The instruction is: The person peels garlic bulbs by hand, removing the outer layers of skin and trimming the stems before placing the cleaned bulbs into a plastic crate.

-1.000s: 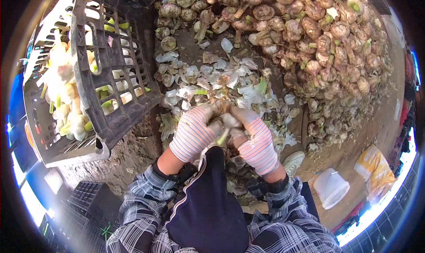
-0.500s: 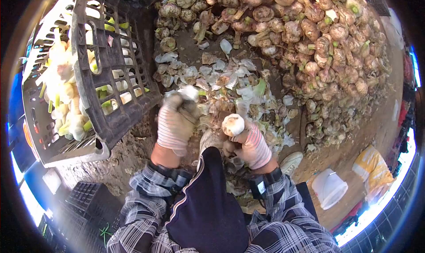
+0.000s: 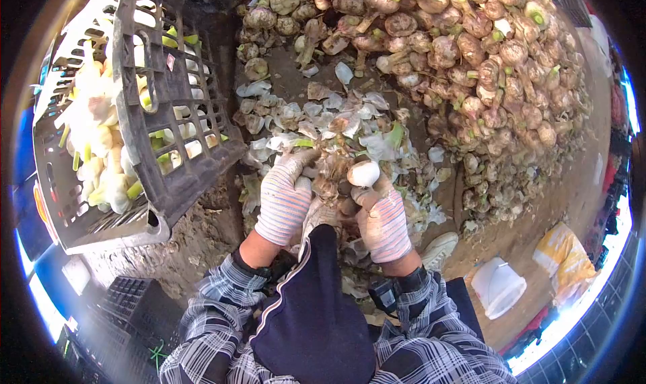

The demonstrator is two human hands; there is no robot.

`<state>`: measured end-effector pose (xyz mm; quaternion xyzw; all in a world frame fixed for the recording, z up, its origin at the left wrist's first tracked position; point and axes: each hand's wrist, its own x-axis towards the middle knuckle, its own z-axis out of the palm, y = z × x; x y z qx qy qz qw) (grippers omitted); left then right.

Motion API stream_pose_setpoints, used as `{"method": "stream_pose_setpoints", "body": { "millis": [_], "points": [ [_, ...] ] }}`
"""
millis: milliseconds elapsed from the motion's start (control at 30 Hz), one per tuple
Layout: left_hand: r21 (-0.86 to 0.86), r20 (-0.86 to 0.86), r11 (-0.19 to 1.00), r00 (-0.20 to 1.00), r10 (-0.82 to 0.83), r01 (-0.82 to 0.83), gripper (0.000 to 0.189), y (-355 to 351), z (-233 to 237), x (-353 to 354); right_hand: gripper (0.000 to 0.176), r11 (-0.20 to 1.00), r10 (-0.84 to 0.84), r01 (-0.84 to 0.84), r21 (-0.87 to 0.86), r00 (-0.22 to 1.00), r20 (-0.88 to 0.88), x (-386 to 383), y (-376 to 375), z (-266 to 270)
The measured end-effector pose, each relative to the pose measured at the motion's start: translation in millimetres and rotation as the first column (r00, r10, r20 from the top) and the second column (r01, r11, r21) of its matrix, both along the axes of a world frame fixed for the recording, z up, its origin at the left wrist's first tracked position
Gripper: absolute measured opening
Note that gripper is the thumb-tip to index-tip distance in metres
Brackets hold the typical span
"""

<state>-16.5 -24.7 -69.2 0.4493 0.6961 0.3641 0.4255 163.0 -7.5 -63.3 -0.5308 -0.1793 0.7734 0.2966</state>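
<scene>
Both hands wear striped white gloves. In my right hand (image 3: 383, 219) is a garlic bulb (image 3: 364, 173), white and smooth where it shows, held between thumb and fingers. My left hand (image 3: 284, 199) is closed just left of it, with fingers bent in over the brownish garlic skins and husks (image 3: 331, 163) between the hands; what those fingers hold is hidden. A green stalk piece (image 3: 303, 142) lies just beyond my left fingertips. Loose white papery skins (image 3: 350, 118) cover the ground beyond both hands.
At the left, a black plastic crate (image 3: 134, 142) contains cleaned white garlic bulbs (image 3: 101, 138) with green stems. Unpeeled garlic (image 3: 471, 68) is heaped at the upper right. A white bucket (image 3: 498, 286) and a yellow-and-white sack (image 3: 564, 253) lie at the lower right.
My left hand, blurred earlier, has moved slightly down and right toward the other hand. The garlic bulb in my right hand has turned and shows a whiter side.
</scene>
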Motion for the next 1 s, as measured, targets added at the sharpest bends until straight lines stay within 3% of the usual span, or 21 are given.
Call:
{"method": "stream_pose_setpoints", "body": {
  "millis": [33, 67, 100, 167, 200, 300, 467, 533, 600, 633, 667, 700, 733, 767, 833, 867, 900, 1000],
  "points": [
    [0.101, -0.107, 0.994, 0.993, -0.039, 0.05, 0.031, 1.6, -2.9, -3.0, 0.047, 1.0, 0.007, -0.007, 0.002, 1.0, 0.028, -1.5, 1.0, -0.1],
    [0.091, -0.023, 0.995, 0.999, -0.044, 0.046, 0.023, 0.6, -2.7, -3.1, 0.048, 1.0, 0.015, -0.015, 0.0, 0.998, 0.059, -2.6, 0.3, -0.1],
    [0.039, -0.019, 0.991, 0.992, -0.127, 0.128, 0.022, -1.7, 0.2, -3.7, 0.049, 1.0, 0.024, -0.024, -0.006, 0.996, 0.09, -3.6, -2.0, -0.2],
    [-0.059, -0.002, 0.956, 0.958, -0.288, 0.288, 0.024, 2.9, 15.4, -5.0, 0.051, 0.985, 0.052, -0.09, 0.149, 0.969, 0.24, -4.1, -10.1, -13.6],
    [-0.09, -0.082, 0.934, 0.932, -0.352, 0.345, 0.031, 5.6, 16.5, 0.1, 0.053, 0.966, 0.056, -0.131, 0.222, 0.947, 0.316, -3.7, -13.1, -17.8],
    [-0.097, -0.164, 0.932, 0.918, -0.361, 0.35, 0.027, 5.8, 11.6, 4.0, 0.047, 0.893, 0.157, -0.331, 0.304, 0.864, 0.479, -2.3, -9.6, -5.6],
    [0.022, -0.339, 0.917, 0.866, -0.368, 0.398, 0.018, 6.1, 9.5, 6.6, 0.042, 0.928, 0.188, -0.283, 0.243, 0.918, 0.35, -1.8, -19.4, -18.4],
    [0.082, -0.36, 0.925, 0.876, -0.32, 0.371, 0.015, 6.6, 4.5, 6.6, 0.036, 0.981, 0.174, -0.185, 0.052, 0.971, 0.166, -0.9, -15.3, -11.4],
    [0.078, -0.188, 0.978, 0.966, -0.175, 0.192, 0.013, 3.2, -13.7, 0.7, 0.032, 0.951, 0.048, -0.075, -0.299, 0.994, -0.095, -6.0, 4.1, 25.3],
    [0.062, -0.101, 0.993, 0.99, -0.094, 0.101, 0.012, 5.7, -14.3, -1.8, 0.032, 0.938, -0.03, -0.032, -0.344, 0.985, -0.172, -4.3, 1.9, 25.0],
    [-0.081, 0.085, 0.994, 0.993, 0.086, -0.079, 0.008, 7.9, -12.3, -2.5, 0.032, 0.921, -0.111, 0.006, -0.39, 0.963, -0.246, -2.3, -2.0, 23.3],
    [-0.248, 0.414, 0.963, 0.887, 0.207, -0.11, 0.019, 6.4, -4.8, -7.4, 0.032, 0.898, -0.194, 0.04, -0.438, 0.93, -0.314, -0.4, -5.2, 20.4],
    [-0.181, 0.498, 0.977, 0.845, 0.193, -0.116, 0.028, 9.6, 0.9, -1.5, 0.029, 0.868, -0.249, 0.037, -0.496, 0.896, -0.369, 1.3, -7.7, 16.0],
    [-0.116, 0.577, 0.985, 0.798, 0.172, -0.129, 0.038, 11.9, 5.1, 4.4, 0.03, 0.864, -0.225, 0.006, -0.503, 0.898, -0.378, 2.4, -9.0, 15.9],
    [-0.259, 0.754, 0.948, 0.652, 0.079, 0.185, 0.054, 6.1, 13.1, -5.3, 0.035, 0.854, -0.176, -0.062, -0.516, 0.899, -0.4, -0.1, -8.5, 20.2],
    [-0.21, 0.793, 0.927, 0.609, -0.025, 0.311, 0.06, 6.0, 8.5, -7.8, 0.04, 0.887, -0.042, -0.131, -0.442, 0.932, -0.36, -2.6, -6.8, 26.2],
    [-0.184, 0.828, 0.948, 0.56, 0.008, 0.26, 0.061, 3.4, 12.3, -2.2, 0.046, 0.906, 0.09, -0.205, -0.37, 0.948, -0.305, -6.1, -3.7, 35.9],
    [-0.29, 0.791, 0.909, 0.61, 0.051, 0.3, 0.072, 9.3, 14.7, -12.5, 0.062, 0.885, 0.444, -0.457, -0.093, 0.887, -0.128, 9.2, 2.0, 37.2]
  ]
}}
